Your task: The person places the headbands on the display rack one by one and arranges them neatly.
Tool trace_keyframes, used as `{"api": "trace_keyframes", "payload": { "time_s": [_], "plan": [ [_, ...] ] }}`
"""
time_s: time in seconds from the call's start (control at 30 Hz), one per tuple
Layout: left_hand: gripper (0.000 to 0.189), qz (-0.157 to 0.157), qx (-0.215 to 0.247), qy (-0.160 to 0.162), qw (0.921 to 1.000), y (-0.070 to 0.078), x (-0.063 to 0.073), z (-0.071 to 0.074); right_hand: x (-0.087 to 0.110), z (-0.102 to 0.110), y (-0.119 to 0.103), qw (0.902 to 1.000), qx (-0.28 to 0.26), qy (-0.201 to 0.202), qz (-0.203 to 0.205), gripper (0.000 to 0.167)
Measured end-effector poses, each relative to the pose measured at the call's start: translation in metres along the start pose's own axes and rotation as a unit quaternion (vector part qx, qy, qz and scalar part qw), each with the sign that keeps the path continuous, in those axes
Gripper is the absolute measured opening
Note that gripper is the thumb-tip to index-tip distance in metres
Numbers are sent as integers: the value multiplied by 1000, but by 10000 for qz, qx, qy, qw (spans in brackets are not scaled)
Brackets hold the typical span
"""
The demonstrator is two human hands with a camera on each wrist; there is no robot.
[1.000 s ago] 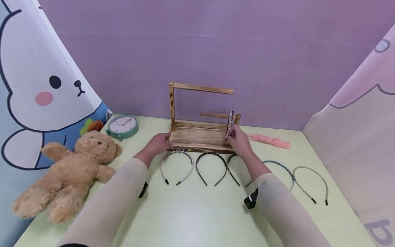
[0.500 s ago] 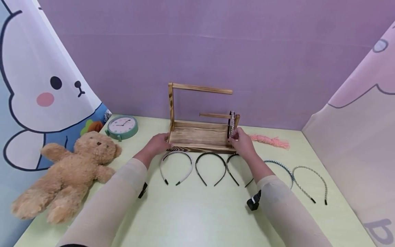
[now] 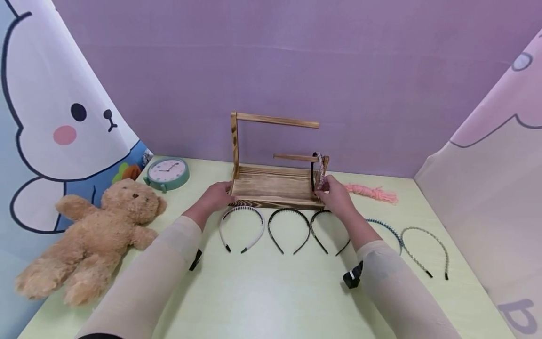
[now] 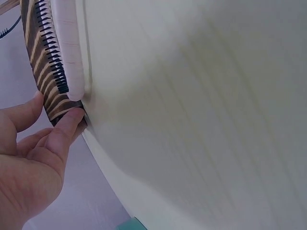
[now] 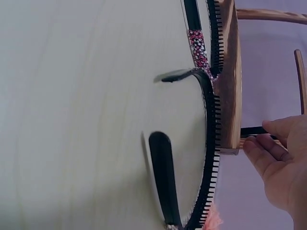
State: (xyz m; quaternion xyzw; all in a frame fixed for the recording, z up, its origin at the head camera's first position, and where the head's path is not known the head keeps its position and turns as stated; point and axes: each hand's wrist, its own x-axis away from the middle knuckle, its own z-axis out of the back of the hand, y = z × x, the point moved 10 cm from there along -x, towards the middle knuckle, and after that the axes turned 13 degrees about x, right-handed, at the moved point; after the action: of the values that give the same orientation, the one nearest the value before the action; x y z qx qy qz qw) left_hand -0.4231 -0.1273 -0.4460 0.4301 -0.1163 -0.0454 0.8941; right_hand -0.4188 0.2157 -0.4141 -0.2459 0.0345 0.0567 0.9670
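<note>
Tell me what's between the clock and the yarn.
In the head view: the left hand, the rack and the right hand, which holds a glittery headband.

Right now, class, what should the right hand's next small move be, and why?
Probably the right hand should loosen its grip on the glittery band: the band's top appears to sit over the lower bar of the rack, and the left hand holds the rack's other end.
</note>
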Motion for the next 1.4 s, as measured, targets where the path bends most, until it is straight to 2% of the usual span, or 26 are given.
{"api": "trace_keyframes", "payload": {
  "time_s": [0.2,0.33,0.5,0.67,0.9,1.17,1.4],
  "plan": [
    [65,-3,-10,-38,10000,0,0,-1,5,7,0,9997,-18,-177,153,39],
    [66,41,15,-40,10000,-1,-1,-1,11,21,2,9996,49,-182,211,42],
    [66,78,34,-51,10000,-2,0,-1,22,49,13,9990,394,-129,171,45],
    [65,1,-45,-41,10000,-1,-1,-1,39,83,26,9977,662,-22,107,56],
    [66,24,-97,-34,9999,-1,-2,-1,66,116,57,9928,1188,-63,-157,61],
    [65,9,-95,-13,10000,-1,-2,0,93,126,101,9887,1448,-230,-310,57],
    [65,-44,-104,-6,9999,-1,-3,0,116,119,138,9827,1590,-803,-503,54]
  ]
}}
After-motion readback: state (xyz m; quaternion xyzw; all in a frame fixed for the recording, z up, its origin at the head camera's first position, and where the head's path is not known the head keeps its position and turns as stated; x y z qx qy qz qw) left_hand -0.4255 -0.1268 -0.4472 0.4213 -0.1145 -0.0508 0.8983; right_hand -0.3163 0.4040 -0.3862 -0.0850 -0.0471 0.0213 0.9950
